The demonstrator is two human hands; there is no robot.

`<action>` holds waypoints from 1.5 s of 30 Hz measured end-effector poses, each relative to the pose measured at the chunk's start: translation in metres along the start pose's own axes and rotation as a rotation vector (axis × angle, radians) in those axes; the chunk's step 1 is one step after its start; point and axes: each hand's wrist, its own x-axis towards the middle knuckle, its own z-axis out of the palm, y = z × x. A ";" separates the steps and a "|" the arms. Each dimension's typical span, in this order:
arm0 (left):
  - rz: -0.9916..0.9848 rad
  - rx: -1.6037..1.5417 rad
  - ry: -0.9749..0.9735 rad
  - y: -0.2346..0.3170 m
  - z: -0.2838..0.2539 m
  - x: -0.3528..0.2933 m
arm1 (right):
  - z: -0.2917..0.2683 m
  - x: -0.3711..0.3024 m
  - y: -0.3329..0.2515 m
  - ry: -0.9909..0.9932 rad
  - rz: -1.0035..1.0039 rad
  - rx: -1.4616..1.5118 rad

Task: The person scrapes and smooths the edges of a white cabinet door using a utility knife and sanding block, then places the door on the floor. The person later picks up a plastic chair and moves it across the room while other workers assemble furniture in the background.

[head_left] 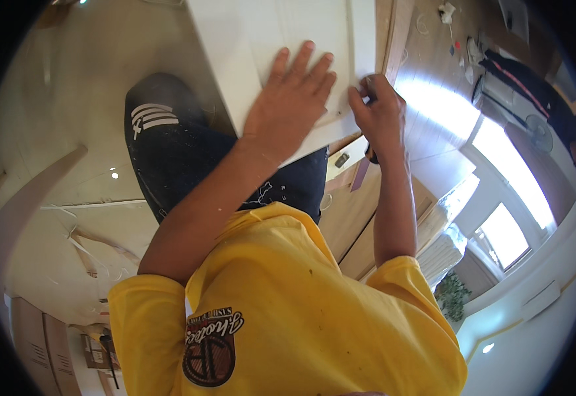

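A flat, off-white rectangular panel (252,56) with a ridge running along its right side reaches from the top edge of the view down to just above the person's lap, one corner pointing toward the dark trousers (228,162) with white stripes at one knee. The bare left hand (293,102) rests on the panel's face, palm down, its fingers extended and slightly spread, and it grips nothing. The bare right hand (384,115) is at the panel's right edge, its fingers curled inward and the thumb drawn close to the forefinger. A small dark patch (367,100) shows between those two digits (whether it is a held object or only shadow, I cannot tell), so what that hand has hold of, if anything, is unclear. Just below it, partly hidden by the wrist, sits a small black-and-orange object (371,156). Near that, a small brownish block-shaped piece (342,160) lies on a narrow cream-coloured strip (336,171). A brown wooden edge (385,33) runs beside the panel on its right. The person wears a yellow short-sleeved T-shirt (288,290) with a dark printed emblem. Around them, brown cardboard boxes (40,340) stand at lower left, and a green leafy plant (453,295) is at lower right, near a bright window (504,236).
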 end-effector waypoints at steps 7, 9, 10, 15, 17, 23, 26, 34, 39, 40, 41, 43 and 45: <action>0.013 0.063 0.022 -0.005 -0.003 -0.002 | 0.004 -0.013 0.016 0.102 -0.166 0.148; 0.003 0.084 0.024 -0.006 -0.002 -0.005 | 0.006 -0.014 0.016 0.151 -0.186 0.123; 0.003 0.100 0.016 -0.008 -0.001 -0.005 | 0.007 -0.014 0.016 0.119 -0.210 0.110; 0.033 0.108 0.081 -0.008 0.000 -0.007 | 0.016 -0.012 0.006 0.235 -0.262 0.024; 0.043 0.151 0.059 -0.009 -0.001 -0.007 | 0.018 -0.017 0.005 0.205 -0.177 -0.022; 0.040 0.126 0.062 -0.010 -0.001 -0.007 | 0.019 -0.033 0.007 0.128 0.003 0.004; 0.038 0.090 0.086 -0.011 0.000 -0.009 | 0.019 -0.025 0.000 0.207 -0.054 0.014; 0.031 0.051 0.086 -0.008 0.000 -0.006 | 0.012 -0.041 -0.007 0.223 0.026 0.066; 0.050 0.044 0.112 -0.006 0.000 -0.006 | 0.024 -0.091 0.045 0.389 0.323 0.296; 0.058 0.028 0.138 -0.006 0.001 -0.006 | 0.032 -0.102 0.066 0.388 0.410 0.276; 0.064 0.011 0.153 -0.007 0.001 -0.007 | 0.043 -0.115 0.089 0.425 0.438 0.249; 0.106 -0.105 0.253 -0.011 0.000 -0.013 | 0.072 -0.142 0.141 0.190 0.625 0.188; 0.137 0.002 0.292 -0.020 -0.006 -0.021 | 0.110 -0.169 0.187 0.055 0.703 0.201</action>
